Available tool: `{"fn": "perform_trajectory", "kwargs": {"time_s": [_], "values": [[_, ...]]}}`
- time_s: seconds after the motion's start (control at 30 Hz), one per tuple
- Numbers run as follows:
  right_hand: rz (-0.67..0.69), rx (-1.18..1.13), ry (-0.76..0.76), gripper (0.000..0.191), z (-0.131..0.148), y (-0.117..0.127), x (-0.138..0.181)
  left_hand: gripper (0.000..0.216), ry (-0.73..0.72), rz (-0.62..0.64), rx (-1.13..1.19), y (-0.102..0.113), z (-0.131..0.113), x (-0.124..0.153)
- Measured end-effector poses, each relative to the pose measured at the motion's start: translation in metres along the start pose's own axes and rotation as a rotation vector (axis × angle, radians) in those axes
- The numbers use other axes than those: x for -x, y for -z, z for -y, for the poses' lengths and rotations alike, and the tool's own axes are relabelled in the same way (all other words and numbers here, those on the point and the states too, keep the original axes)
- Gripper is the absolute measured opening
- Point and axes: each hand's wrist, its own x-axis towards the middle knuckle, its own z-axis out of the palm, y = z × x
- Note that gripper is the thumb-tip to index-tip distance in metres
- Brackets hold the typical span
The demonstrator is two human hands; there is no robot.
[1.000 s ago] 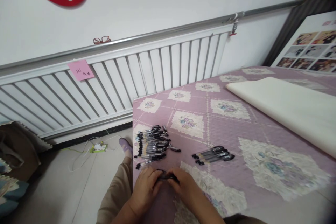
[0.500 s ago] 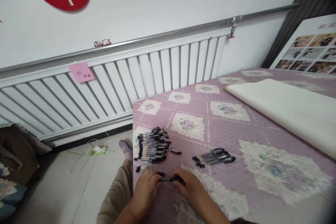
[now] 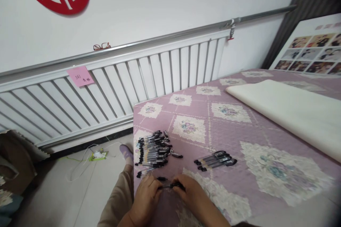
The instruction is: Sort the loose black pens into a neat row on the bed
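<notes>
Between my two hands a black pen (image 3: 167, 186) lies level, low over the bedspread. My left hand (image 3: 147, 193) is closed on its left end, and my right hand (image 3: 188, 189) pinches its dark right end. Part of the pen is hidden by the fingers. Just beyond my left hand is a row of several clear-barrelled black pens (image 3: 154, 152) lying side by side near the bed's left edge. One pen there is partly covered by my left hand. Farther right, a smaller group of pens (image 3: 215, 159) lies on the bedspread.
The purple bedspread (image 3: 191, 104) has pale floral patches. A cream folded sheet (image 3: 282, 110) lies at the right. Behind stands a white radiator (image 3: 149, 74) with a pink note (image 3: 80, 76); glasses (image 3: 102, 46) rest on the pipe. A power strip (image 3: 98, 155) with cables is on the floor.
The view has shifted slightly. Both hands stay closed on the pen, which has moved little; the two pen groups lie as before.
</notes>
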Motion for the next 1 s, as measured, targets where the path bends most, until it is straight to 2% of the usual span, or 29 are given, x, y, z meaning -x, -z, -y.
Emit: {"fn": "perform_trajectory", "kwargs": {"time_s": [0.1,0.23,0.37,0.57,0.7,0.87,1.0], "values": [[-0.032,-0.019,0.020,0.017,0.001,0.001,0.003,0.012,-0.060,0.005,-0.024,-0.001,0.002,0.001],[-0.117,-0.133,0.013,0.013,-0.005,0.013,0.009,0.030,-0.163,-0.048,-0.068,-0.005,0.011,0.003],[-0.196,-0.203,-0.063,0.013,-0.023,0.040,0.020,0.027,-0.232,-0.085,-0.105,-0.009,0.018,0.004],[-0.341,-0.248,-0.147,0.023,-0.062,0.090,0.046,0.019,-0.228,-0.104,-0.095,-0.009,0.018,0.002],[-0.484,-0.230,-0.242,0.030,-0.083,0.112,0.057,0.018,-0.234,-0.085,-0.077,-0.014,0.021,0.003],[-0.661,-0.157,-0.388,0.046,-0.102,0.121,0.058,0.023,-0.194,-0.130,-0.035,-0.023,0.025,0.005],[-0.720,-0.111,-0.396,0.043,-0.107,0.119,0.054,0.019,-0.218,-0.110,-0.035,-0.022,0.026,0.004]]}}
